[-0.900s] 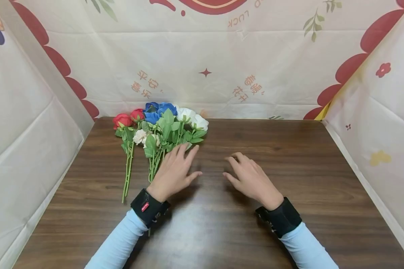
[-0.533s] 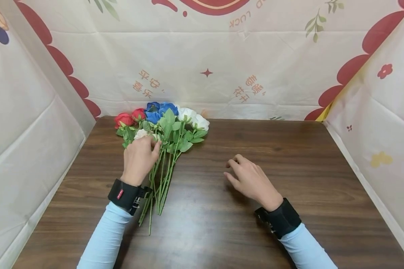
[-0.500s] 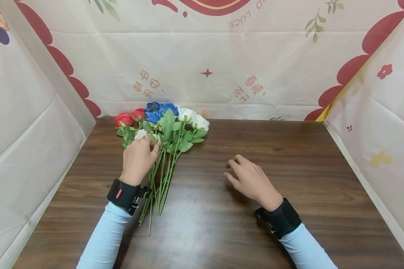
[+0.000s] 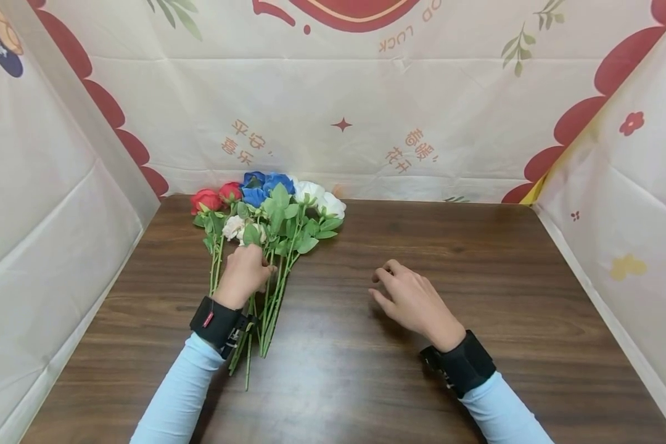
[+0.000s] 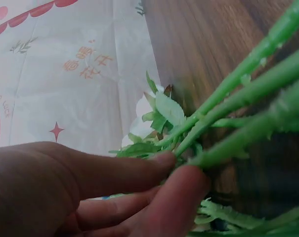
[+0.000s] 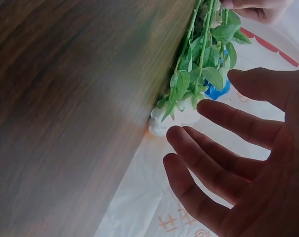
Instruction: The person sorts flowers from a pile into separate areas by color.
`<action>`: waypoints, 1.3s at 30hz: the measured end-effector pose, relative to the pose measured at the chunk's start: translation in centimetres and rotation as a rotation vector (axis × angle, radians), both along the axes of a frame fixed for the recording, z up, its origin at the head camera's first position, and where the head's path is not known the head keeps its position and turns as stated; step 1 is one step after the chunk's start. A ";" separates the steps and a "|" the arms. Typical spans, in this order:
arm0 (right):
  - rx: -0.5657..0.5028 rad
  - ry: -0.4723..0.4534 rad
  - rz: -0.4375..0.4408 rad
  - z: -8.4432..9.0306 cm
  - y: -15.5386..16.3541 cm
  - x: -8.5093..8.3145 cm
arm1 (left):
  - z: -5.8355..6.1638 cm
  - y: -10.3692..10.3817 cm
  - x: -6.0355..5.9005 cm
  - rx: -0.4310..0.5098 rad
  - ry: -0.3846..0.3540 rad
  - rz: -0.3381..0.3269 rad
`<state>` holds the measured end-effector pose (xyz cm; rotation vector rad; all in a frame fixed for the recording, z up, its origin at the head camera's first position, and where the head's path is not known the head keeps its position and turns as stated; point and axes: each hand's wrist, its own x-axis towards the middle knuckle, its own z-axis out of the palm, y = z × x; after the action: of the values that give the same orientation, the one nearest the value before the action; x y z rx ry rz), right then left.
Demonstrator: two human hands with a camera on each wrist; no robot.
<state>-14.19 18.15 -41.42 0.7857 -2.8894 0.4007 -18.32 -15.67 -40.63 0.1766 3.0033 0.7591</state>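
Observation:
Artificial flowers with long green stems lie on the left half of the table in the head view: red roses (image 4: 206, 201), blue flowers (image 4: 266, 187), white flowers (image 4: 330, 205) and smaller cream flowers (image 4: 233, 227). Just below the cream blooms, my left hand (image 4: 241, 277) reaches down among the stems. Close up in the left wrist view, its thumb and index fingertip pinch a green flower stem (image 5: 268, 116), with more stems running alongside. My right hand (image 4: 419, 302) hovers at the table's middle right, its fingers loosely bent and holding nothing.
The brown wooden table (image 4: 477, 246) is enclosed by a printed white cloth (image 4: 333, 86) at the back and both sides. Black bands are strapped round both wrists. Stem ends (image 4: 248, 370) point toward the near edge.
My left hand swings left from over the middle stems to the cream flowers, then slides slightly down and right onto the stems, pinching there. The right hand stays nearly still.

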 end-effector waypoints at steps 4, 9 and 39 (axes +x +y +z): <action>-0.002 0.007 0.002 0.0 0.0 0.0 | 0.1 0.0 0.1 0.030 -0.001 -0.018; -0.005 0.002 0.009 -0.1 0.0 0.0 | 0.8 0.2 0.4 0.021 0.090 -0.032; -0.293 -0.242 0.059 0.3 -3.0 1.5 | 2.6 5.6 3.0 0.447 -0.049 -0.128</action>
<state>-12.64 15.16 -41.11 0.8220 -2.9232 0.9619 -15.29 -10.04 -38.05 0.3519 2.6970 1.3822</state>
